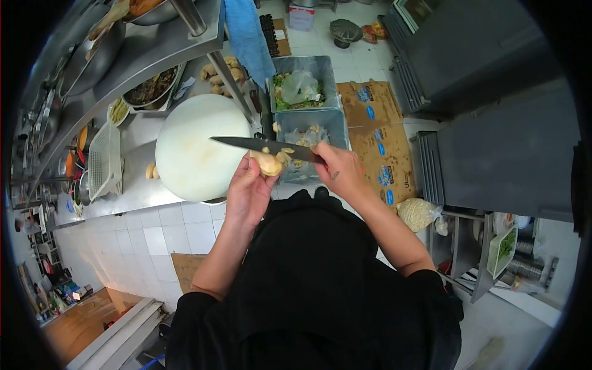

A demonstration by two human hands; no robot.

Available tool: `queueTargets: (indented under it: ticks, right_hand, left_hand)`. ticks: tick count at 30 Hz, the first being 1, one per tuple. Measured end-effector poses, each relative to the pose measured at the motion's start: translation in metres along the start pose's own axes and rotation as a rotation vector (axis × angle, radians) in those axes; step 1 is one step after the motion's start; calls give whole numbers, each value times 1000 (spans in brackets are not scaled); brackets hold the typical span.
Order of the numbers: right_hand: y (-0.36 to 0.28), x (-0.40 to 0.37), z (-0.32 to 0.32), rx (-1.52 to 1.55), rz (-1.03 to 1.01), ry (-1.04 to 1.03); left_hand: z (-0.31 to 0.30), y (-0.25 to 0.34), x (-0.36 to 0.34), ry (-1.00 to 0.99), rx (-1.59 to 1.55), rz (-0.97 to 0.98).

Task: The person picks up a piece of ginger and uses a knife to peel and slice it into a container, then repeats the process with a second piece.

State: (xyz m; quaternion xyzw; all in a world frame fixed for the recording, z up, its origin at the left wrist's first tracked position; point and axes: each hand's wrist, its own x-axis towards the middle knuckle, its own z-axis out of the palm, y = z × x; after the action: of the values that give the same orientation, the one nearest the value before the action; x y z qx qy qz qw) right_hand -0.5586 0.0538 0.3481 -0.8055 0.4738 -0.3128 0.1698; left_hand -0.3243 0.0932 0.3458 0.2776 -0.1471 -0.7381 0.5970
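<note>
A peeled, pale yellow piece of ginger [267,164] is held in the fingers of my left hand [248,188], beside the round white cutting board [200,148]. My right hand [340,169] is closed round the handle of a large knife [271,147]. The knife's dark blade points left, its tip over the board, and it lies just above the ginger. Small pale pieces [285,154] show by the blade and the ginger. Below my hands is a grey bin [337,132] with a clear plastic bag and scraps inside.
A second bin [333,71] holds greens and a plastic bag. Unpeeled ginger [231,73] lies behind the board, under a metal shelf [166,49]. A white basket [106,157] stands left on the steel counter. Flattened cardboard [376,129] covers the floor at right.
</note>
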Motion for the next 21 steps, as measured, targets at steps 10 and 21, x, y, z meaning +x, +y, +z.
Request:
queueTargets:
  ticks: [10,21]
  right_hand:
    - [-11,11,-1,66,-98,6]
    - [-44,17,-7,111,-164,66]
  left_hand:
    - [1,5,-3,-2,5,-30]
    - [-1,2,-8,-17,-145,-71]
